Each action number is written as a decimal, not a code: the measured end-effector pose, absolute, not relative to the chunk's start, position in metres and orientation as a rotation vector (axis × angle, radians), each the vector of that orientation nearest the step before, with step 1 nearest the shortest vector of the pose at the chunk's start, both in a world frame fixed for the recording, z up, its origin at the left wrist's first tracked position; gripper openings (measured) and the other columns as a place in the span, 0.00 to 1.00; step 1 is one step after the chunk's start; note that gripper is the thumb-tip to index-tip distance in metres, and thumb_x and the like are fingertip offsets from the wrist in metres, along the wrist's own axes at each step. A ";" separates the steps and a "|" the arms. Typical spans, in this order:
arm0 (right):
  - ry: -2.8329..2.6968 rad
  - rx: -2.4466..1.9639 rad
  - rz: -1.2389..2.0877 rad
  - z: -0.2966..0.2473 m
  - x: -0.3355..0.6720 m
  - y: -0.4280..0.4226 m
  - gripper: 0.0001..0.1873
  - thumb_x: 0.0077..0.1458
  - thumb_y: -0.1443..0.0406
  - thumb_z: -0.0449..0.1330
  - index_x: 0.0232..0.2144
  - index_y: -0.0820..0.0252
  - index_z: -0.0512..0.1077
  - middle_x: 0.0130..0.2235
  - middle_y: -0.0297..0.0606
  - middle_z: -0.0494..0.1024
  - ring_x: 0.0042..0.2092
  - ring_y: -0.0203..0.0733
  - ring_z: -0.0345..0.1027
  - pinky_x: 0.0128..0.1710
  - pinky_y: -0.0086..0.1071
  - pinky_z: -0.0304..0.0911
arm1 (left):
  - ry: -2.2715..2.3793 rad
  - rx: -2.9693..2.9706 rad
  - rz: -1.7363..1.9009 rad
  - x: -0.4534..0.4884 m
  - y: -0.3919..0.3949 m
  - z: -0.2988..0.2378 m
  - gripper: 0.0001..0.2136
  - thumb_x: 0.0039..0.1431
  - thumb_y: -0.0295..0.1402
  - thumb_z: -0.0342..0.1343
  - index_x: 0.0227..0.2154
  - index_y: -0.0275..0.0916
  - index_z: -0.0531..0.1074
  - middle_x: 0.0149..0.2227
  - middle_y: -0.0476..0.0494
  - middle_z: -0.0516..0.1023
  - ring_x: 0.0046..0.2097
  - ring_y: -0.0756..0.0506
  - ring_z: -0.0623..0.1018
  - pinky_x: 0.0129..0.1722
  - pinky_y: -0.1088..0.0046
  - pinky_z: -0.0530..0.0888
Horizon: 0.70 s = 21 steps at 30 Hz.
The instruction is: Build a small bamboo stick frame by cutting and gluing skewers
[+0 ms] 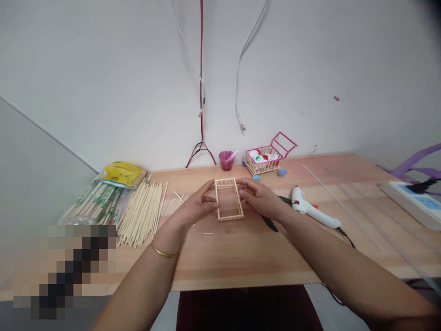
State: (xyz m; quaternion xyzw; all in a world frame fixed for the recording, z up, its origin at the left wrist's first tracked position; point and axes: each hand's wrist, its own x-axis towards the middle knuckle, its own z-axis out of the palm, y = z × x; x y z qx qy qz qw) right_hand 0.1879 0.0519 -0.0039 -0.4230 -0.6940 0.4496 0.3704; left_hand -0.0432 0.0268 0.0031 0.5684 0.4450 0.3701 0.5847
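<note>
Between my two hands is a small rectangular frame of wooden sticks (230, 218), its long sides running away from me and short uprights along its edges. My left hand (200, 202) grips its left side with thumb and fingers. On the right side, my right hand (257, 195) holds it with bent fingers. Behind my right hand, partly hidden, lies a dark-handled tool (269, 224). A white glue gun (315, 213) rests on the table to the right, its cord trailing toward me.
Loose wooden sticks (143, 214) lie in a pile at left, beside packaged sticks (94, 200) and a yellow packet (124, 174). At the back stand a pink cup (226, 161) and a small stick cart (263, 161) holding bottle caps. A white power strip (413, 202) sits far right.
</note>
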 end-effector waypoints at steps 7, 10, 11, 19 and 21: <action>-1.722 -0.991 1.265 -0.006 0.186 0.051 0.22 0.55 0.62 0.56 0.53 0.57 0.65 0.45 0.41 0.73 0.37 0.37 0.70 0.35 0.32 0.68 | 0.995 1.320 0.897 -0.041 0.023 0.010 0.33 0.49 0.31 0.63 0.59 0.50 0.61 0.64 0.40 0.58 0.41 0.49 0.73 0.38 0.75 0.70; -1.725 -0.984 1.275 -0.010 0.187 0.053 0.23 0.54 0.62 0.57 0.53 0.58 0.65 0.48 0.44 0.72 0.39 0.38 0.70 0.38 0.34 0.68 | 1.015 1.323 0.903 -0.040 0.022 0.013 0.33 0.48 0.31 0.63 0.59 0.50 0.62 0.63 0.40 0.59 0.41 0.49 0.73 0.37 0.75 0.70; -1.731 -0.974 1.276 -0.011 0.187 0.054 0.24 0.54 0.63 0.57 0.54 0.59 0.64 0.48 0.44 0.72 0.41 0.38 0.70 0.39 0.35 0.68 | 1.033 1.325 0.901 -0.039 0.021 0.014 0.33 0.48 0.31 0.64 0.59 0.50 0.62 0.63 0.39 0.59 0.41 0.49 0.73 0.37 0.75 0.70; -1.718 -0.968 1.288 -0.017 0.187 0.055 0.25 0.54 0.61 0.59 0.54 0.58 0.64 0.51 0.46 0.71 0.51 0.43 0.69 0.50 0.39 0.66 | 1.130 1.297 0.918 -0.037 0.020 0.016 0.35 0.47 0.30 0.64 0.60 0.47 0.61 0.63 0.37 0.59 0.40 0.49 0.74 0.36 0.74 0.70; -1.686 -0.970 1.302 -0.018 0.186 0.056 0.25 0.54 0.61 0.59 0.54 0.59 0.63 0.51 0.47 0.71 0.52 0.43 0.68 0.50 0.40 0.66 | 1.112 1.275 0.950 -0.038 0.021 0.014 0.34 0.47 0.30 0.64 0.59 0.47 0.62 0.62 0.37 0.60 0.40 0.50 0.75 0.38 0.73 0.70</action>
